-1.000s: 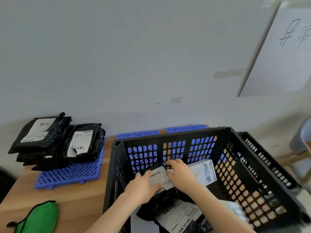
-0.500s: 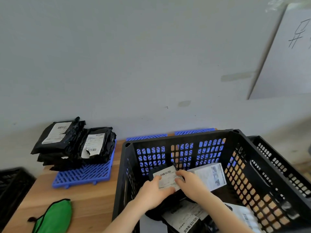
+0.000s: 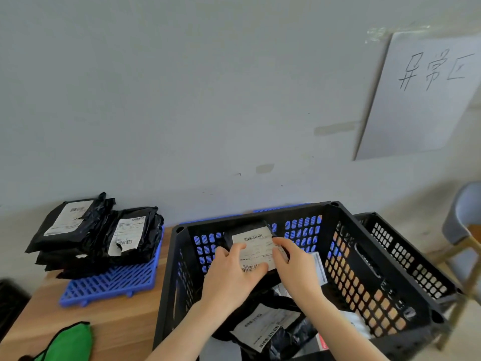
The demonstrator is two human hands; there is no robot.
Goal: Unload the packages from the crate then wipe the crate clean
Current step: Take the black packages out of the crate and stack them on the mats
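— What sort of place is it?
— A pale grey wall (image 3: 182, 87) with a handwritten paper sign (image 3: 421, 100) taped up at the right; below it a wooden table (image 3: 125, 324); a black crate (image 3: 364, 259) stands on the table, with a second black crate (image 3: 406, 256) just beside its right wall.
— And the hands?
— Both are inside the crate, near its far wall; the left hand (image 3: 231, 277) grips a black package (image 3: 253, 246) by its left side, thumb lying across the white label; the right hand (image 3: 296, 269) holds the right edge, fingers curled round it; the package is tilted up, its label facing the camera, above the other packages (image 3: 263, 327) lying on the crate floor.
— Anything out on the table?
— A stack of black packages (image 3: 96, 235) lies on a blue mat (image 3: 112, 282) at the left, well apart from the crate; a green cloth (image 3: 69, 343) sits at the near left edge; a chair (image 3: 466, 212) shows at the far right.
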